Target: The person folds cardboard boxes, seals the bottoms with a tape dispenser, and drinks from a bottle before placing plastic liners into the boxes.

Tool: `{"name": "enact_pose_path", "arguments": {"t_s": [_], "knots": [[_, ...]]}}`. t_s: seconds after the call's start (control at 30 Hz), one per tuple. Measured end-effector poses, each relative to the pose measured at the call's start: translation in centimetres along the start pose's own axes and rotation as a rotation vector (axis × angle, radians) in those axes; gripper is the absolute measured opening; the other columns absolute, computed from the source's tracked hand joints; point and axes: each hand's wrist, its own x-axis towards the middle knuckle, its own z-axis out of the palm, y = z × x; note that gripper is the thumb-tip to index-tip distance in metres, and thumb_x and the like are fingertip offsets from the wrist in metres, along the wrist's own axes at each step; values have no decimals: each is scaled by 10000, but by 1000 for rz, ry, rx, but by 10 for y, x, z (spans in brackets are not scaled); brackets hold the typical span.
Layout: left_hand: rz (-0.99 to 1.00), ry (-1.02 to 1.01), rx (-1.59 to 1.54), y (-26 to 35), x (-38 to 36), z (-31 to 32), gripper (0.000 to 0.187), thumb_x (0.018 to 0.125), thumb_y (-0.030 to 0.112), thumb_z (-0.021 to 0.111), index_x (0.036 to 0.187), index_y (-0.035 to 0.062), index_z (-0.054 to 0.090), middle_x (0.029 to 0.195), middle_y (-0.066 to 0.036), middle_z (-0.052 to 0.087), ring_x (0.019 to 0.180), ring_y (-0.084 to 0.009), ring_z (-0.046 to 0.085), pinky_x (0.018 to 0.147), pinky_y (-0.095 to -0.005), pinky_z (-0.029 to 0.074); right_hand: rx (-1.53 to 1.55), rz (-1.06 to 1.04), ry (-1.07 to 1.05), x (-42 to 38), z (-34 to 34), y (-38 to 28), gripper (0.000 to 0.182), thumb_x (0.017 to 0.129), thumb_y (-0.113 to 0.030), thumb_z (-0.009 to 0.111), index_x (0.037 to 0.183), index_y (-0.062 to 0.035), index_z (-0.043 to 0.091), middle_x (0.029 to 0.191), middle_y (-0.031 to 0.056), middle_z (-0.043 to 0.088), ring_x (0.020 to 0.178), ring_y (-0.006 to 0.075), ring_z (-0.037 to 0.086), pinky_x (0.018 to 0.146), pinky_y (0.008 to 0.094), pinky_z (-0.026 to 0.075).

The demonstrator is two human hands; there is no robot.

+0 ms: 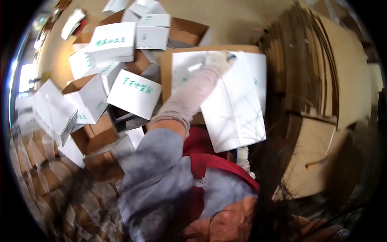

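Note:
A folded white carton (234,109) with a lengthwise crease lies slanted in front of my body, over another white carton panel (260,80) with green print. My left hand (219,61), in a pale glove with dark blue at the fingertips, is closed at the far edge of the folded carton. At its near edge is my right hand (243,158), also in a pale glove with a bit of blue beside it. The carton covers part of that hand, and its fingers are mostly hidden. Under the white pieces shows a brown cardboard box (166,76).
Several white boxes with green writing (135,93) are heaped on the left, some open with brown insides. Flattened brown cardboard (296,60) stands stacked on the right. Wrapped brown pieces (52,189) lie at the lower left. Bare floor (234,20) shows at the back.

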Motion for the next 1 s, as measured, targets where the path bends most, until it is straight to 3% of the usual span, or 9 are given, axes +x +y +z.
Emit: {"name": "enact_pose_path", "arguments": {"t_s": [0.17,0.27,0.37,0.4,0.43,0.5,0.67,0.73,1.0], "knots": [[-238,-341,-333,-64,-16,-81,474,819,524,484,1080,141,580,1020,-147,612,933,-324,582,821,-399,447,-580,-118,-148,32,-20,-67,185,727,-226,623,835,-79,653,832,138,638,825,293,614,718,382,488],[-324,208,-343,-152,-56,-180,416,813,451,547,1055,117,604,990,-146,620,919,-318,582,833,-381,446,-714,-283,-196,40,-9,-165,195,731,-215,627,863,-73,650,837,150,634,828,298,610,720,384,486],[-657,676,-27,-262,-95,-315,511,793,417,585,1160,69,509,1032,-179,580,951,-283,563,830,-369,440,-78,-1038,-66,-36,10,-336,243,728,-126,626,964,-68,625,876,169,612,854,319,591,737,388,480],[-380,1211,244,-275,-109,-356,521,757,403,636,1132,60,519,976,-164,580,918,-271,564,820,-385,437,22,-1218,-229,-55,9,-378,313,701,-59,620,1013,-89,612,860,155,580,817,335,572,708,402,470],[-584,1194,365,-271,-130,-404,547,707,344,707,1101,15,520,959,-155,578,892,-271,558,824,-374,438,126,-1369,-432,-68,5,-405,366,685,-51,613,1043,-127,613,833,138,550,749,340,554,677,408,455],[-208,1536,790,-264,-145,-430,497,713,249,725,1098,3,530,1000,-144,584,915,-278,566,805,-364,456,73,-1411,-491,-83,4,-418,349,686,-51,593,1024,-135,621,780,132,525,716,341,532,646,424,435],[-21,695,-234,-208,-71,-221,477,760,208,670,1177,36,513,1125,-165,548,1020,-318,532,881,-390,418,110,-701,-388,-12,21,-286,221,766,-109,579,979,-94,636,992,106,629,897,303,584,810,370,464],[-36,178,-459,-191,-28,-88,514,752,278,651,1202,78,504,1231,-140,490,1159,-336,427,959,-408,347,-2,-751,-232,1,-2,-227,233,775,-100,554,994,-86,632,993,103,632,894,290,590,800,355,467],[150,-516,226,-54,89,139,925,684,469,680,1409,200,172,1465,-147,138,1341,-352,141,1042,-577,125,256,-59,52,-57,-59,-21,273,772,-14,530,1032,-25,612,993,111,638,896,235,609,806,314,470]]}}
